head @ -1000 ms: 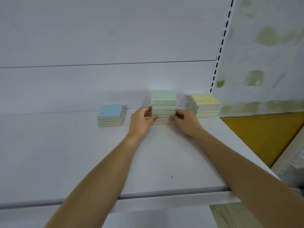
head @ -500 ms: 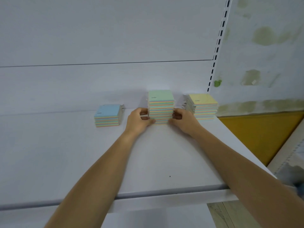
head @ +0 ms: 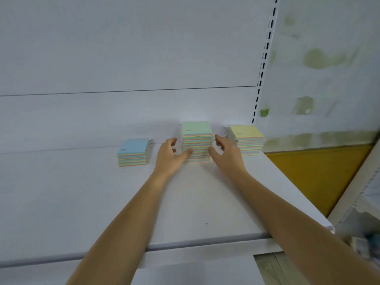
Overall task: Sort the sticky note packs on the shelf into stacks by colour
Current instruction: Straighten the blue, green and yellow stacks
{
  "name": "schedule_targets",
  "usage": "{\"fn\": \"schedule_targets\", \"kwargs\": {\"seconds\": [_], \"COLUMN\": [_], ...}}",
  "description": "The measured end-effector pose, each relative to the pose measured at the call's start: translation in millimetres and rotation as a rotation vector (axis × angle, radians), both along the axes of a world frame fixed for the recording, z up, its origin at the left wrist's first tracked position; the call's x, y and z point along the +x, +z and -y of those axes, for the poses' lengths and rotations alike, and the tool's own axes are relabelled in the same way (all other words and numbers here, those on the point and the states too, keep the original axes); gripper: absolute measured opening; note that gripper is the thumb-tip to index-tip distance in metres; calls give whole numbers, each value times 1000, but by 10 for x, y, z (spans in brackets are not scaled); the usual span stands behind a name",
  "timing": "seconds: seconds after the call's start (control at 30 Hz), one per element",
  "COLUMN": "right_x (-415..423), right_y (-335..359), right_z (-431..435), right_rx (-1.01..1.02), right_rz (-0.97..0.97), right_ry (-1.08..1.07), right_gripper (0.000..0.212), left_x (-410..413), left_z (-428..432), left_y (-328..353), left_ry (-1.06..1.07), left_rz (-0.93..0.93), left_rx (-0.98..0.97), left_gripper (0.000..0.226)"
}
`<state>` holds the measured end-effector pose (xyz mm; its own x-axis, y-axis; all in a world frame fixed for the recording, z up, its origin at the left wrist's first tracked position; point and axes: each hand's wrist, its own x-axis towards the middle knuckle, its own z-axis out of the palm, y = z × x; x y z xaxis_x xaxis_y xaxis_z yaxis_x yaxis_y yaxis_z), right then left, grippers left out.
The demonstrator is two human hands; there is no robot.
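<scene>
White shelf (head: 82, 192) carries a blue-topped stack (head: 133, 153), green-topped stack (head: 197, 138) and yellow-topped stack (head: 248, 140) of sticky note packs. I see the left hand (head: 167, 159) and right hand (head: 227, 155) flanking the green-topped stack, fingers loosely spread, left thumb touching it.

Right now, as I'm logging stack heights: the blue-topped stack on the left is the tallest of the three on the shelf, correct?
Not quite: the blue-topped stack on the left is the shortest of the three on the shelf. The head view shows the green-topped stack tallest.
</scene>
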<state>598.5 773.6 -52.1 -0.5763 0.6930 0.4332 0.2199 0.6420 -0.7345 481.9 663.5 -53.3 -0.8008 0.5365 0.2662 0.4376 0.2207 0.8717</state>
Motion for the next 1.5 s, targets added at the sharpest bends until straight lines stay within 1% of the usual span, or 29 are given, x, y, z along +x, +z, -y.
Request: {"fn": "schedule_targets", "kwargs": {"seconds": [0.07,0.1,0.13,0.17,0.2,0.27,0.33,0.43,0.47,0.53,0.6,0.7,0.77,0.83,0.97,1.1,1.17,1.23,1.37,1.5], "right_x": [71,116,168,231,301,480,655,809,818,796,777,737,725,716,693,711,738,772,788,763], "right_y": [118,197,272,342,388,407,352,208,158,87,48,40,45,34,0,-32,-48,-38,-34,-63], "right_z": [61,74,60,20,-49,-231,-445,-689,-741,-793,-830,-880,-895,-902,-933,-952,-959,-949,-952,-992], "right_rx": [27,50,79,112,137,141,57,-103,-169,-345,-475,-452,-445,-435,-388,-401,-411,-391,-316,-317], "right_rz": [-158,-230,-283,-318,-333,-310,-249,-145,-114,-101,-118,-98,-118,-134,-128,-134,-103,-34,34,48], "right_ry": [-48,-62,-73,-81,-92,-127,-176,-201,-184,-138,-88,-56,-70,-91,-97,-57,-52,-68,-74,-70], "right_gripper": [35,35,35,35,34,35,37,44,47,52,52,42,40,39,37,32,38,45,40,41], "left_x": [83,147,224,307,393,592,767,954,986,1023,1041,1032,1041,1048,1030,1026,1014,1029,1028,984], "left_z": [52,71,74,54,1,-177,-427,-791,-898,-1050,-1125,-1181,-1196,-1196,-1197,-1149,-1136,-1123,-1137,-1119], "left_y": [77,137,206,266,309,368,354,290,280,263,229,145,91,77,59,40,18,27,6,-20], "left_ry": [114,125,91,26,-55,-215,-306,-309,-276,-141,-22,-66,-81,-85,-96,-145,-177,-128,-65,-66], "left_rz": [-212,-337,-438,-517,-578,-620,-569,-333,-279,-245,-186,14,65,58,-27,-22,8,14,80,71], "left_rx": [161,265,348,389,392,311,211,47,-14,-140,-169,-125,-76,-34,-34,-52,-82,-133,-137,-138], "left_gripper": [54,48,43,39,36,35,35,43,45,42,40,47,46,40,36,30,37,33,57,58]}}
